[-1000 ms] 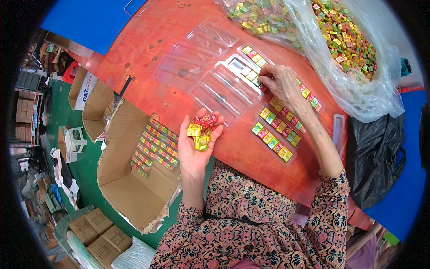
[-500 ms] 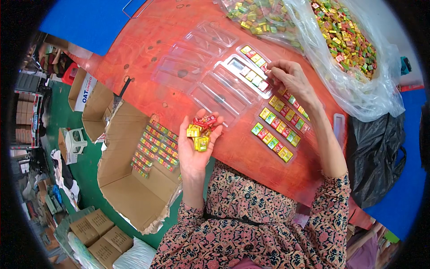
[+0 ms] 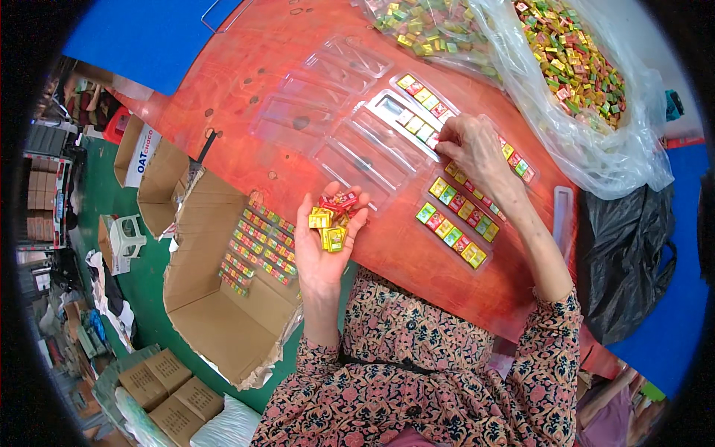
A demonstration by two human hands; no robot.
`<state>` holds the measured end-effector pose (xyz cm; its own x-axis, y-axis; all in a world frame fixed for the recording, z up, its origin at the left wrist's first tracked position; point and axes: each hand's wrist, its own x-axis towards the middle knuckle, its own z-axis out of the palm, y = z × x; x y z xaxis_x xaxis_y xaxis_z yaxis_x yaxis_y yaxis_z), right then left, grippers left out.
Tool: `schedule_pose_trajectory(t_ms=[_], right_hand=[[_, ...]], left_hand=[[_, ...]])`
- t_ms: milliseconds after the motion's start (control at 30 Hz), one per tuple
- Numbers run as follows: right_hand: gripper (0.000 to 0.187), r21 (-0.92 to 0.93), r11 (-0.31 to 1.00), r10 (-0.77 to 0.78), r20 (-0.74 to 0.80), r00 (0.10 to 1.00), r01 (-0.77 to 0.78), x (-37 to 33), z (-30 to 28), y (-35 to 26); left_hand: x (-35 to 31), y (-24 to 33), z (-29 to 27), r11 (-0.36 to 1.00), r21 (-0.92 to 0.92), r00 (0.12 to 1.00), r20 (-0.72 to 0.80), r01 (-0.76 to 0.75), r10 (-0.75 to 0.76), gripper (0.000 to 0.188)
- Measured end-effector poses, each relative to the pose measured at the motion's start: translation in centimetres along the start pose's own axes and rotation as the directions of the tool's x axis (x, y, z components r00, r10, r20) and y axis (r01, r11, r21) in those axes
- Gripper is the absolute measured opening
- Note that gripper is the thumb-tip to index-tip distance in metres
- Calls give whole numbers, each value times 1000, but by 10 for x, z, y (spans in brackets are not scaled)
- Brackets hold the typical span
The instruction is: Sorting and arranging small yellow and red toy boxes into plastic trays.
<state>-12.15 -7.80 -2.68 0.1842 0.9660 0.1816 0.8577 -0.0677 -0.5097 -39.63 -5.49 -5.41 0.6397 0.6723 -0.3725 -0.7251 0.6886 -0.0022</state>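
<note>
My left hand (image 3: 316,257) is held palm up, fingers curled around several small wrapped candies (image 3: 333,232), yellow and red. My right hand (image 3: 480,153) reaches over the clear plastic trays, its thumb and fingertips pinched together at the near end of a partly filled slot; the fingers hide whatever is between them. In that tray (image 3: 386,106), a short row of candies (image 3: 415,124) lies beside the right fingertips. Beyond it sits another row (image 3: 423,93). Nearer me, filled trays (image 3: 452,235) hold rows of yellow, green and red candies, partly covered by my right hand and forearm.
Empty clear trays (image 3: 328,82) lie left of the filled ones on the red table (image 3: 223,97). A big clear bag (image 3: 596,160) of loose candies stands at the far right, above a black bag (image 3: 622,261). An open cardboard box (image 3: 223,328) holding filled rows is at the left.
My right hand has shifted toward me and slightly left, its fingertips now at the near end of the partly filled slot. My left hand stays nearly still with its candies.
</note>
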Motion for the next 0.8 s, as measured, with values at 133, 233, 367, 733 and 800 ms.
schedule_pose_trajectory(t_ms=[133,233,367,733,800], right_hand=[[15,166,979,102,80,992,-114,4,-2,5],[19,546,770,257,208,944,-330,4,-3,13],[18,793,297,255,471,844,-532,3,-11,18],[27,711,598,279,249,927,-371,-3,-17,15],[27,666,663,276,208,939,-342,-4,-13,13]], left_hand=[[0,0,0,1000,7,1000,-15,2,-2,42],[-1,1,-1,1000,8,1000,-5,7,-7,42],[-1,2,-2,1000,23,1000,-15,-5,6,42],[-2,1,0,998,63,999,-43,-18,21,40],[-1,0,0,998,68,1000,-24,-17,19,40]])
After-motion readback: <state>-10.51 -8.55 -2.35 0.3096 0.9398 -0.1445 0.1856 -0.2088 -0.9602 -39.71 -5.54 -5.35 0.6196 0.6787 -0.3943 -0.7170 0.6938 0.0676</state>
